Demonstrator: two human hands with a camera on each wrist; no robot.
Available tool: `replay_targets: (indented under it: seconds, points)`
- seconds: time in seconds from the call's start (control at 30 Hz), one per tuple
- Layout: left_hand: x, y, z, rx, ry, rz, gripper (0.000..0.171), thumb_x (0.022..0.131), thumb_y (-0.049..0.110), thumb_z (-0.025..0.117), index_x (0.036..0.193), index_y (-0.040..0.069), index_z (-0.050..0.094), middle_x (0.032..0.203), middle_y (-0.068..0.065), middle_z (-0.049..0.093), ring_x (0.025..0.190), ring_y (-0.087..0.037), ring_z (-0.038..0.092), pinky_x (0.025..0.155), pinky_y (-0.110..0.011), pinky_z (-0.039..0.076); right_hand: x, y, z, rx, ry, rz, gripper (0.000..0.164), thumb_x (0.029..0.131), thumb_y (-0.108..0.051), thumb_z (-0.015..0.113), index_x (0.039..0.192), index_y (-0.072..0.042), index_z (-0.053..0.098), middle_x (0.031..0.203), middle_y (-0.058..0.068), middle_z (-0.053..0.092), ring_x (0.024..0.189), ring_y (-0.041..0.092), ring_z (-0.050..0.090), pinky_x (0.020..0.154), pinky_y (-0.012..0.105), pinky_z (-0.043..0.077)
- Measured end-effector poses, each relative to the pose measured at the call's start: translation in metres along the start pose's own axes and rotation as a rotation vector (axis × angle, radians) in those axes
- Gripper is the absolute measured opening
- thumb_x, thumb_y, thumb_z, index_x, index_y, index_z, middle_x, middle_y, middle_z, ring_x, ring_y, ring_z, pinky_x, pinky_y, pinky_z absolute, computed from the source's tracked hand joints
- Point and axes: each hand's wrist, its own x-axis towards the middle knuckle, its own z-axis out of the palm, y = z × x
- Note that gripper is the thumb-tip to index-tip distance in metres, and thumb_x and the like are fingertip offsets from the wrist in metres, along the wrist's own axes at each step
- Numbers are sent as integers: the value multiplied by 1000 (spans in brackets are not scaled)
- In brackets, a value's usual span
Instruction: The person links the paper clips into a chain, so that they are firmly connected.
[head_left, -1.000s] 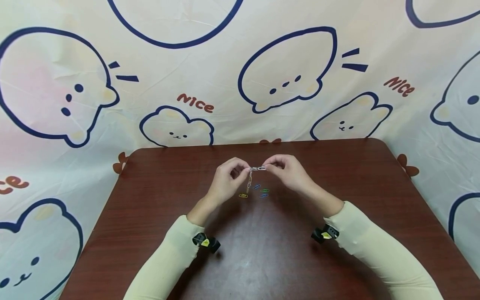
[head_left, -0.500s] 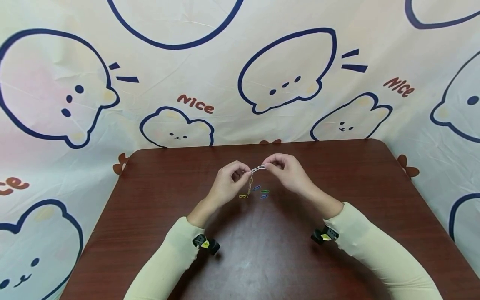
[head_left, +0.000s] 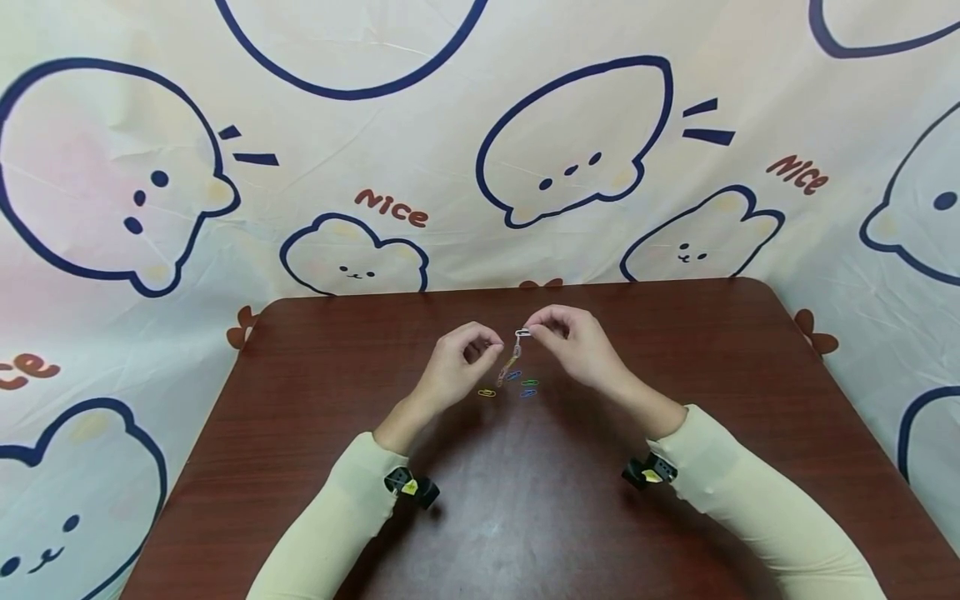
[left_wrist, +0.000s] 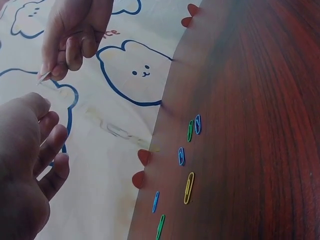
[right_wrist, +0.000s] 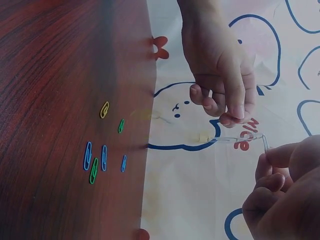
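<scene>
My right hand [head_left: 576, 343] pinches a white paper clip [head_left: 522, 332] at the top end of a paper clip chain [head_left: 517, 351]. The chain hangs from it above the table, with pale clips and a yellowish one lower down; it looks blurred in the left wrist view. To the left of the chain is my left hand [head_left: 456, 363], its thumb and index fingertips near each other and its other fingers loosely bent. Nothing shows between them, and the chain is apart from this hand. In the right wrist view the chain [right_wrist: 235, 139] runs from my right fingertips past the left hand.
Below the hands, loose paper clips lie on the dark wooden table [head_left: 495, 500]: a yellow clip [head_left: 487, 393], a green clip [head_left: 529, 382] and blue clips [right_wrist: 87, 156]. A cartoon-printed cloth [head_left: 450, 167] stands behind the table. Each wrist carries a small black camera [head_left: 651, 469].
My left hand has let go of the chain, which has swung right and now hangs from the right hand alone. The right hand has risen very slightly. The loose clips have stayed put.
</scene>
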Motion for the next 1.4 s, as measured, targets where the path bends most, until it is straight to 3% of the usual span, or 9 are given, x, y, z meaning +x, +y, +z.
replay_targets:
  seconds: [0.27,0.53,0.93,1.23,1.4]
  points:
    - [3,1,0,-9,13,11,4,96,9,71,100,8,71,92,-1,66,78,-14,58,70,-28,52,-2,0,-1,9,13,-12,11,101,-14,65,104,-7,73,77,8,60,67,29,48,56,28,38]
    - [11,9,3,-52,29,43,7,96,10,72,101,7,71,92,-2,67,75,-15,57,66,-27,50,-3,0,0,27,26,-44,11,101,-14,66,104,-7,73,79,14,61,66,26,48,56,28,39]
    - [12,13,4,-40,37,61,4,97,8,69,97,4,70,90,-3,65,72,-15,55,65,-26,48,-6,-1,9,60,33,-109,11,100,-15,67,104,-8,74,79,3,63,65,22,48,55,27,39]
    - [8,13,-2,-43,46,49,5,97,8,68,96,4,69,88,-3,64,73,-15,56,64,-25,47,-5,0,10,88,12,-89,14,98,-15,70,108,-8,75,90,6,69,69,23,50,58,26,42]
    - [6,12,-7,-37,42,32,3,97,8,69,96,4,70,89,-2,64,74,-15,56,65,-25,48,-5,9,8,85,9,-64,15,97,-16,72,109,-8,76,87,10,67,69,24,50,58,27,41]
